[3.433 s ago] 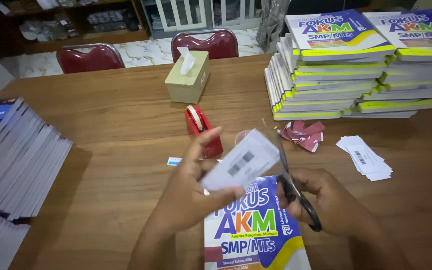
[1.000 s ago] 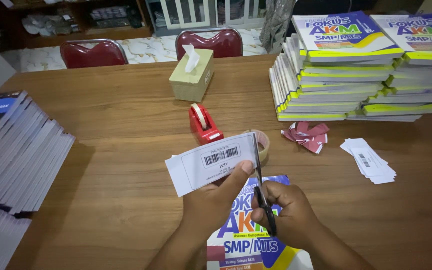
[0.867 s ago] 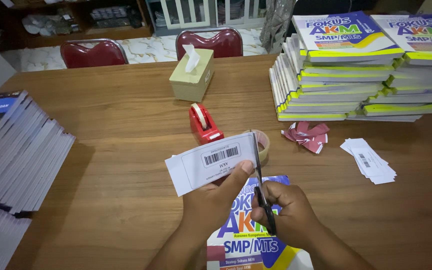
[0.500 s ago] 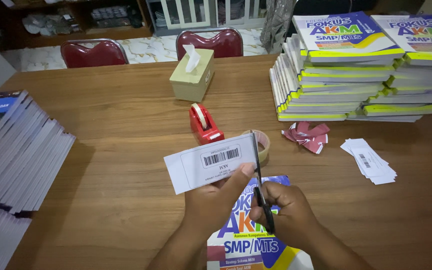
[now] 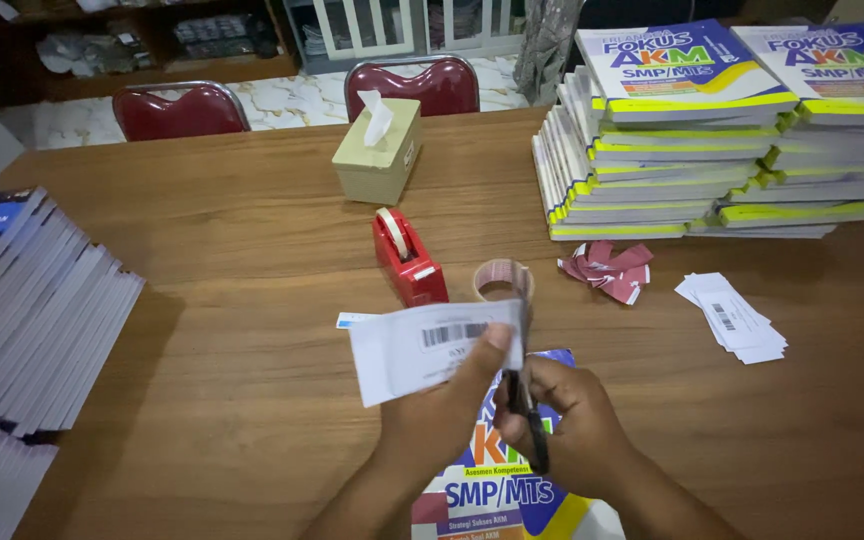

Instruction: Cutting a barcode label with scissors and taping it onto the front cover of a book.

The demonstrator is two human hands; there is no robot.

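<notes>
We hold a white barcode label sheet (image 5: 430, 347) in our left hand (image 5: 452, 410), thumb pinched on its right edge, the sheet raised above the wooden table (image 5: 252, 250). Our right hand (image 5: 572, 425) is clenched around black-handled scissors (image 5: 524, 400), blades pointing up along the sheet's right edge, right at the left thumb. Whether the blades have bitten into the paper we cannot tell.

Below the hands lies a blue and yellow workbook (image 5: 497, 490), partly covered by our wrists. Just beyond stand a red tape dispenser (image 5: 409, 258) and a roll of clear tape (image 5: 502, 280), near each other. Further right: a heap of red paper scraps (image 5: 607, 270) and a small pile of cut white labels (image 5: 734, 318), well apart from the hands. A tissue box (image 5: 379, 155) and stacks of workbooks (image 5: 712, 130) sit at the far side; more stacked books (image 5: 22, 320) lie at left.

Risks, as we judge them: the thumb sits close to the blade line, so a careless closing could nick it. The sheet is held by one edge only and hangs free; it could flex or twist, sending the cut crooked through the barcode.
</notes>
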